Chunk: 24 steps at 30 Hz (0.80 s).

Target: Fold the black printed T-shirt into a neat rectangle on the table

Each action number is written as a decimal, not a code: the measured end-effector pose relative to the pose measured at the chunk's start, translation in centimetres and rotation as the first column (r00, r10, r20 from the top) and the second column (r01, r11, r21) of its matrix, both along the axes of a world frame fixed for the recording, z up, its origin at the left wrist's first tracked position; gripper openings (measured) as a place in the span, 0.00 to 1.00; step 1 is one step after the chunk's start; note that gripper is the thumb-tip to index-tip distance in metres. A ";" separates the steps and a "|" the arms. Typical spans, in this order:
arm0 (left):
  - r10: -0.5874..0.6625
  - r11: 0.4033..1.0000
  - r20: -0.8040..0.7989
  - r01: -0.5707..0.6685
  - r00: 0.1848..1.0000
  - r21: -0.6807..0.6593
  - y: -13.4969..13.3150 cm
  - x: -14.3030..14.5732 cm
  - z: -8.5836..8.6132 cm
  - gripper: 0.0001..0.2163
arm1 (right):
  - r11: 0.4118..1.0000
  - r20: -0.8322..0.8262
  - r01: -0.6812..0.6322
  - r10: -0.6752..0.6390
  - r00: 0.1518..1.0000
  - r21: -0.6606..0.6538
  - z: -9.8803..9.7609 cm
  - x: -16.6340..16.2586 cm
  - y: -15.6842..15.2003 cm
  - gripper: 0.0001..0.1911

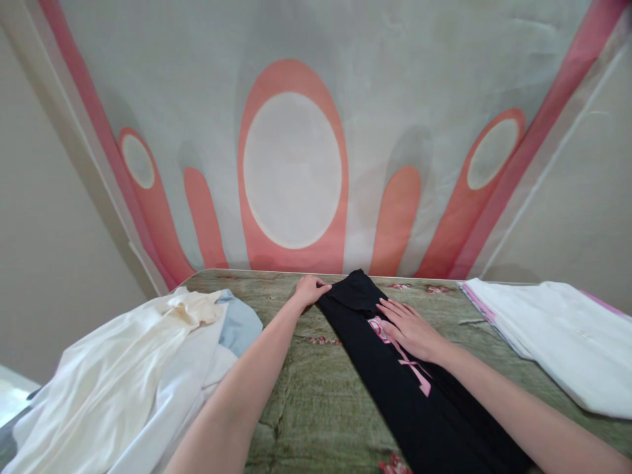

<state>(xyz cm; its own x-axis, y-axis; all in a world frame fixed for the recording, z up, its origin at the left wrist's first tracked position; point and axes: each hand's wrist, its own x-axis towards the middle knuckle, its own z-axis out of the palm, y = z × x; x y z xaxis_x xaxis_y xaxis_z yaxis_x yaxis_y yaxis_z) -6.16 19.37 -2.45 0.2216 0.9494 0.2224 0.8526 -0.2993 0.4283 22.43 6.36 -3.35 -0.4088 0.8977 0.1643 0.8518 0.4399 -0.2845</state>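
A black garment (419, 408) with a pink ribbon print (415, 368) lies stretched across the green patterned table (320, 395), running from the far edge toward me. My left hand (310, 289) is closed, pinching the garment's far left edge. My right hand (409, 326) lies flat on the garment with its fingers stretched out, over the top of the pink print.
A heap of cream, white and pale blue clothes (138, 368) covers the table's left side. Folded white cloth with a pink edge (557, 336) lies at the right. A grey wall hanging with salmon ovals (291, 164) rises behind the table's far edge.
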 end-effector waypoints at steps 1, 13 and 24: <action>0.001 1.000 0.004 -0.001 1.000 -0.001 0.1 0.1 -0.1 0.15 | 1.000 -0.014 -0.003 0.003 1.000 0.005 0.0 0.0 0.0 0.28; 0.037 0.999 0.030 -0.037 0.999 0.013 0.2 0.1 -0.5 0.14 | 0.999 -0.165 0.008 0.000 0.986 0.050 -0.2 0.5 0.0 0.25; 0.155 0.988 0.027 -0.155 0.988 0.017 -0.1 -0.2 -0.5 0.15 | 0.998 -0.153 0.014 -0.004 0.988 0.061 -0.4 0.5 0.0 0.25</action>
<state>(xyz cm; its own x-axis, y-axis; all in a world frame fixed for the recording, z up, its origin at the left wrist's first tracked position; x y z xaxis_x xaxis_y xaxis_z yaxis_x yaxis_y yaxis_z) -6.36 19.26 -2.97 0.0662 0.9673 0.2447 0.8782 -0.1729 0.4459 22.89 6.32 -3.80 -0.3665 0.8876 0.2792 0.8045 0.4530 -0.3842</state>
